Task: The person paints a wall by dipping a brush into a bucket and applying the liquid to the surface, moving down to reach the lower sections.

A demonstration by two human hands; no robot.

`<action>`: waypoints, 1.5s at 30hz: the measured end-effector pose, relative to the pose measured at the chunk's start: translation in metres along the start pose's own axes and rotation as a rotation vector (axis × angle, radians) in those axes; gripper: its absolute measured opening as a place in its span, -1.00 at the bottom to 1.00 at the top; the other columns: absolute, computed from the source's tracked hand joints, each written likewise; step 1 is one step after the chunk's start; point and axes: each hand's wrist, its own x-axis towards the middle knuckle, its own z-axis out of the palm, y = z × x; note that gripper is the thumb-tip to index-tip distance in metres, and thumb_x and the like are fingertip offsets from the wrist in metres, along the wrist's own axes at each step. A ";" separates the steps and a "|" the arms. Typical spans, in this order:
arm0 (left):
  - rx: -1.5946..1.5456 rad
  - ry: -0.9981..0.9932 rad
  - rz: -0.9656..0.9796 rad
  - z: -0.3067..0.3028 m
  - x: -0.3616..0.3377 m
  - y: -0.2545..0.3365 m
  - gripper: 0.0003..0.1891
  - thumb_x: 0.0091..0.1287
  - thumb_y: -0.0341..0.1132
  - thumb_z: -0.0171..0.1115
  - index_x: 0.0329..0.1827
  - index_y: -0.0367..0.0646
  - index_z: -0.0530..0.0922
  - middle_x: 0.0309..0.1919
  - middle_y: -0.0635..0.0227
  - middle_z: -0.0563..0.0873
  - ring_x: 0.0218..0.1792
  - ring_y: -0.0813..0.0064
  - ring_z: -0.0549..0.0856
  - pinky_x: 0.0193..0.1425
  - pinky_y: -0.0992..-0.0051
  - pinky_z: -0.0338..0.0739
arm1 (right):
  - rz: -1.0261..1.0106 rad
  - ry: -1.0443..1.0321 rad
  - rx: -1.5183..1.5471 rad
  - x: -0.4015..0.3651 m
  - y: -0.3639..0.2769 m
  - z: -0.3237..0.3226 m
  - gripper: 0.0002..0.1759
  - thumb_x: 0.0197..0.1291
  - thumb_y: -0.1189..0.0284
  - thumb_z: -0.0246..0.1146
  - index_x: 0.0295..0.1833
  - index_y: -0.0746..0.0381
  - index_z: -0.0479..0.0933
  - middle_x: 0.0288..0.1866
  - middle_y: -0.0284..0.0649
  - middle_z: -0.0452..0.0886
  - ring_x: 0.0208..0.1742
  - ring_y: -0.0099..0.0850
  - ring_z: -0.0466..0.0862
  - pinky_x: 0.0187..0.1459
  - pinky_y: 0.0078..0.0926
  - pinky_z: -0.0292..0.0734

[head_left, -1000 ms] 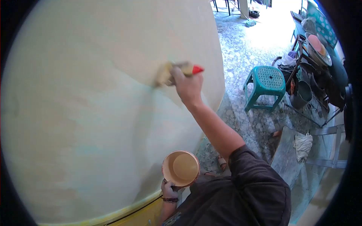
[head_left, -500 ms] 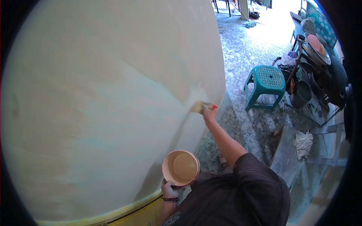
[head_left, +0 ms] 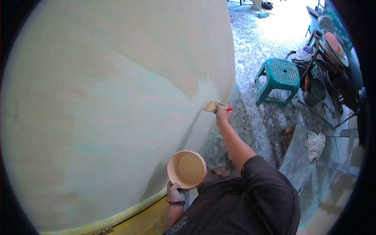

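Observation:
My right hand (head_left: pixel 223 112) is closed round a wide paintbrush (head_left: pixel 211 106) with a red handle end, its pale bristles at the wall. The wall (head_left: pixel 117 129) is pale, with beige wet-looking patches beside lighter bluish-white areas. Low in front of my body, my left hand (head_left: pixel 175 192) grips the rim of a round tub (head_left: pixel 187 170), thumb on the near side. Beige paint lies inside the tub, whose opening faces up. Dark beads circle my left wrist.
A teal plastic stool (head_left: pixel 279 80) stands on the stone-patterned floor. Beyond it are a dark bucket (head_left: pixel 315 93) and stacked basins (head_left: pixel 335 47). A board (head_left: pixel 297 156) with a white cloth (head_left: pixel 315 146) is at right. A yellow panel (head_left: pixel 141 221) runs below the wall.
My right hand and the brush have moved slightly right and up in view. The tub in my left hand sits slightly higher. The view has shifted a little.

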 end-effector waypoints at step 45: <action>-0.063 -0.066 -0.033 0.038 -0.022 0.016 -0.60 -0.08 -0.52 -0.02 -0.08 -0.29 0.43 -0.21 0.16 0.60 -0.30 0.23 0.70 -0.27 0.26 0.71 | -0.223 -0.620 0.596 -0.047 -0.264 0.213 -0.67 0.15 0.38 0.24 0.00 0.26 0.42 -0.27 -0.23 0.56 -0.33 -0.40 0.61 -0.30 -0.37 0.60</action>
